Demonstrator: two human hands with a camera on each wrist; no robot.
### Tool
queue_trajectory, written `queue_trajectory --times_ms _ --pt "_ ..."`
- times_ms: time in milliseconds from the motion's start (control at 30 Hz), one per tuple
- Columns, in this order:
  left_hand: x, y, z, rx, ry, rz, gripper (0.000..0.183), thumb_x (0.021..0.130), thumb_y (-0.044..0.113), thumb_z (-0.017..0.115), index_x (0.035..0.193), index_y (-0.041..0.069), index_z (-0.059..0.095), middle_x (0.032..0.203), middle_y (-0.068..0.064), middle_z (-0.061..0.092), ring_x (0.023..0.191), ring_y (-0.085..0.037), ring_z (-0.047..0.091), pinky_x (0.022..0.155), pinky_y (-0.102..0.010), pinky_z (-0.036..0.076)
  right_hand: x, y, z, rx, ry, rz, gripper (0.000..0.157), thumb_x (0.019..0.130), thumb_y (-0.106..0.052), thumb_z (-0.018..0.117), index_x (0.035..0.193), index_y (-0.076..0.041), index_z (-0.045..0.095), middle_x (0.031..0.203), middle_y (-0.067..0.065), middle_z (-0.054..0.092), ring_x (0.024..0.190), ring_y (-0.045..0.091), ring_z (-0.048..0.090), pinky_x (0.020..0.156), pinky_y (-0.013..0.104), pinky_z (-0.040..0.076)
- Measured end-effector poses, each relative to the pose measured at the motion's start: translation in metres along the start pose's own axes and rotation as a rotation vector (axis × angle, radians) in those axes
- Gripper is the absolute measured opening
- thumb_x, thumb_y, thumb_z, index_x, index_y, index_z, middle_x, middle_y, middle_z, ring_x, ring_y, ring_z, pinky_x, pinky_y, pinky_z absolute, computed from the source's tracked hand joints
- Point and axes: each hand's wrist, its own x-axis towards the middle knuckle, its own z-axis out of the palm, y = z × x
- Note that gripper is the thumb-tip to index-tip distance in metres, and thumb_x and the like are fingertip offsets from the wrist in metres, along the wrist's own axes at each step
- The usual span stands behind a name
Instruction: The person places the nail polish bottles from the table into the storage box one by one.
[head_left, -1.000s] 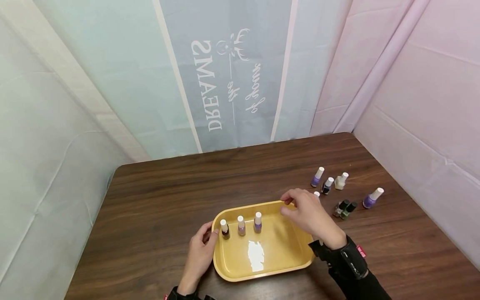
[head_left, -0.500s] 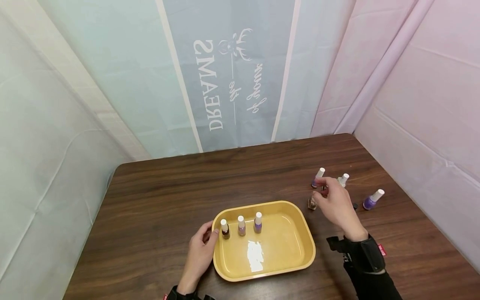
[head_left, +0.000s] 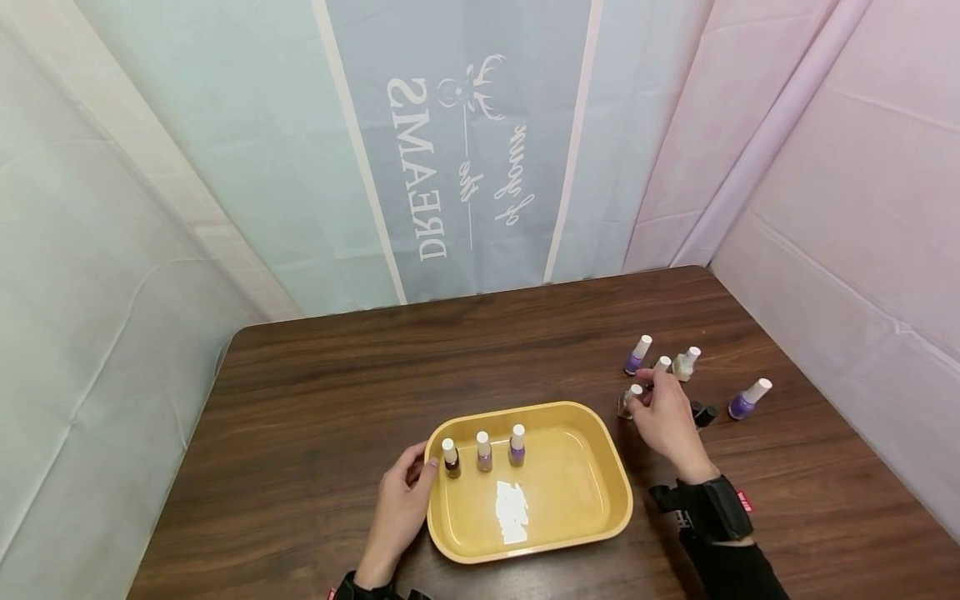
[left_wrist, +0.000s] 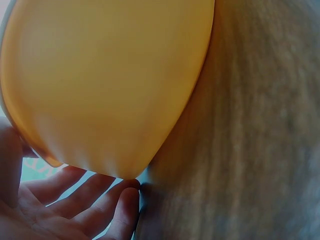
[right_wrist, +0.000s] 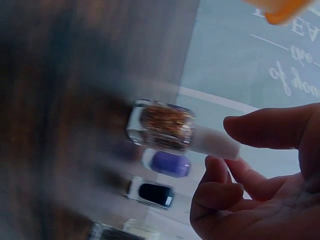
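Note:
My left hand [head_left: 402,504] holds the yellow tray [head_left: 528,552] by its left end, thumb at the rim and fingers along the outside; the left wrist view shows the fingers against the tray's underside [left_wrist: 110,90]. Three white-capped nail polish bottles stand in the tray: dark [head_left: 452,463], mauve [head_left: 484,457] and purple [head_left: 517,450]. Just right of the tray, my right hand [head_left: 670,421] pinches the white cap of a copper-glitter nail polish bottle [right_wrist: 167,125]. That bottle stands upright on the table, thumb on one side of its cap and fingertips on the other.
Around the right hand stand more nail polish bottles: a purple one [head_left: 634,360] behind, a dark one [right_wrist: 155,194], a clear-whitish one [head_left: 683,367], black-capped ones [head_left: 705,417] partly hidden, and another purple one [head_left: 742,405] farthest right. Fabric panels [head_left: 480,167] rise behind the wooden table [head_left: 337,375].
My right hand has moved right from over the tray to the bottles, then come down at the glitter bottle's cap. The left hand and tray have stayed put.

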Motion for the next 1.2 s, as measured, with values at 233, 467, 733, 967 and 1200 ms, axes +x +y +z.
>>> queue_trajectory --times_ms 233,467,733,967,1200 --pt "0.000 0.000 0.000 0.000 -0.004 -0.006 0.035 0.099 0.016 0.055 0.129 -0.001 0.056 0.113 -0.023 0.067 0.098 -0.023 0.068 0.074 -0.025 0.057 0.001 0.006 0.008 0.006 -0.001 0.027 0.034 0.089 -0.002 0.055 0.121 0.011 0.053 0.099 0.022 0.055 0.082 0.028 0.054 0.065 0.032 0.042" --pt "-0.001 0.000 0.000 0.002 -0.002 -0.009 0.035 0.099 0.017 0.055 0.128 -0.001 0.057 0.115 -0.023 0.066 0.100 -0.024 0.068 0.075 -0.025 0.057 0.002 0.008 0.011 -0.015 0.013 0.020 0.030 0.088 -0.002 0.055 0.116 0.010 0.056 0.097 0.022 0.056 0.084 0.030 0.053 0.068 0.033 0.040" --pt "0.001 -0.001 0.000 0.021 0.009 -0.015 0.033 0.098 0.017 0.055 0.127 0.001 0.059 0.115 -0.021 0.066 0.100 -0.022 0.067 0.076 -0.023 0.056 0.002 0.009 0.012 -0.031 0.002 0.032 0.026 0.088 -0.002 0.056 0.112 0.008 0.059 0.093 0.019 0.057 0.083 0.029 0.053 0.068 0.033 0.040" --pt "0.001 0.000 0.000 0.001 -0.001 -0.002 0.034 0.098 0.017 0.055 0.128 0.000 0.057 0.115 -0.023 0.066 0.101 -0.024 0.067 0.077 -0.025 0.057 0.002 0.011 0.013 -0.031 0.008 0.031 0.024 0.088 -0.002 0.058 0.110 0.007 0.061 0.099 0.022 0.057 0.086 0.030 0.053 0.070 0.034 0.040" --pt "0.000 -0.001 0.000 -0.003 -0.001 -0.001 0.034 0.098 0.016 0.055 0.128 0.000 0.057 0.115 -0.023 0.066 0.101 -0.024 0.067 0.076 -0.026 0.057 0.000 0.013 0.014 -0.028 0.017 0.014 0.023 0.088 -0.002 0.060 0.109 0.007 0.061 0.101 0.022 0.057 0.086 0.031 0.054 0.070 0.033 0.041"
